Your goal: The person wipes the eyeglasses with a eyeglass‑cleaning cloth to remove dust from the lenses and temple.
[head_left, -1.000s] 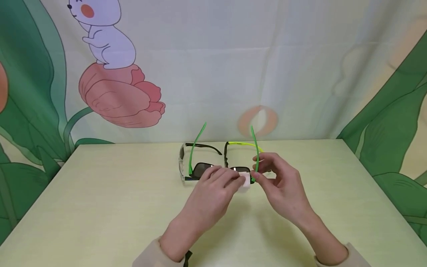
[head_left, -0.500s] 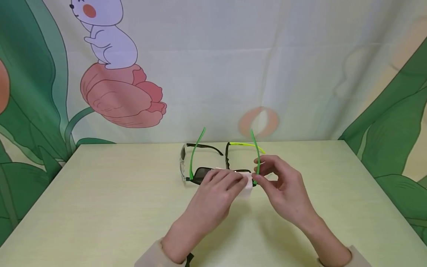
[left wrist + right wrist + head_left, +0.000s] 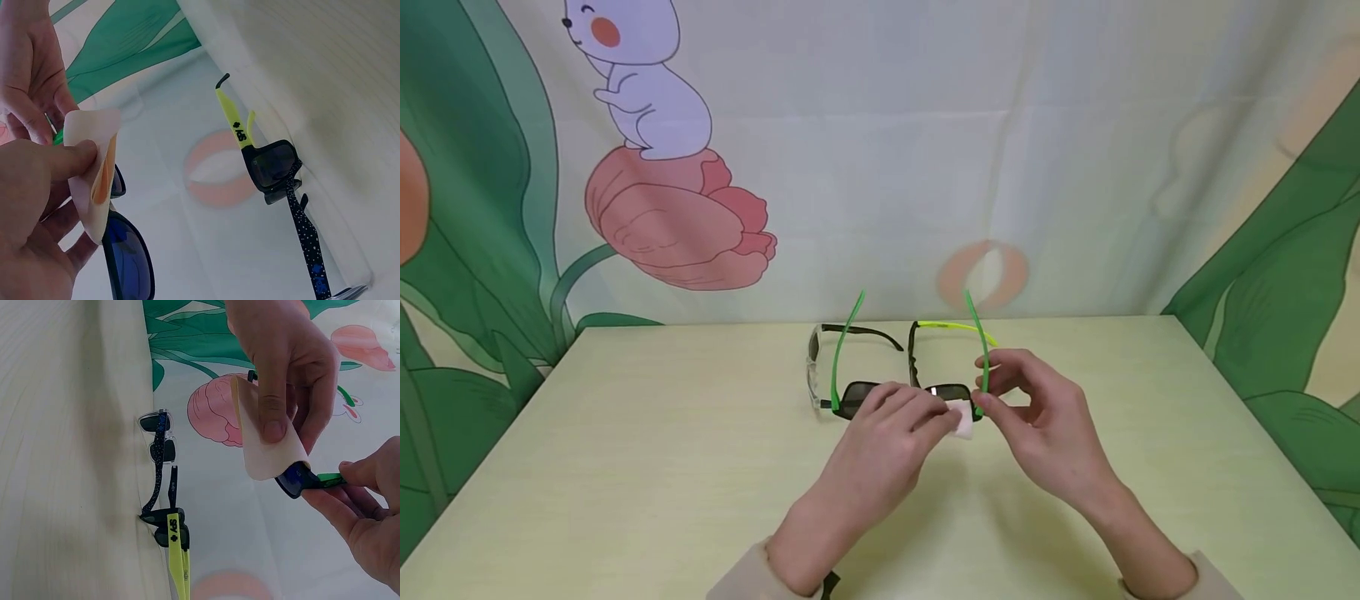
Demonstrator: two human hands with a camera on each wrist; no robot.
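A pair of sunglasses with dark lenses (image 3: 951,392) and bright green temples (image 3: 847,337) is held up above the table, temples pointing away. My right hand (image 3: 1052,425) pinches it by the green temple near the hinge at the right end. A pale pink cloth (image 3: 961,422) is pinched in my left hand (image 3: 880,446), whose thumb presses it against the near lens. In the right wrist view the folded cloth (image 3: 265,453) wraps over that lens, leaving only its blue outer corner (image 3: 294,481) showing. The left wrist view shows the other blue lens (image 3: 132,262) uncovered.
Behind stand sunglasses with a clear frame (image 3: 812,375) and dark speckled temples, and a black pair with yellow temples (image 3: 951,324). Both rest near the back edge of the pale table (image 3: 647,467). A printed curtain (image 3: 865,167) hangs behind it.
The green-templed sunglasses and both hands have come slightly down and right in the head view. The cloth has shifted over the right lens, and more of that lens shows than half a second ago.
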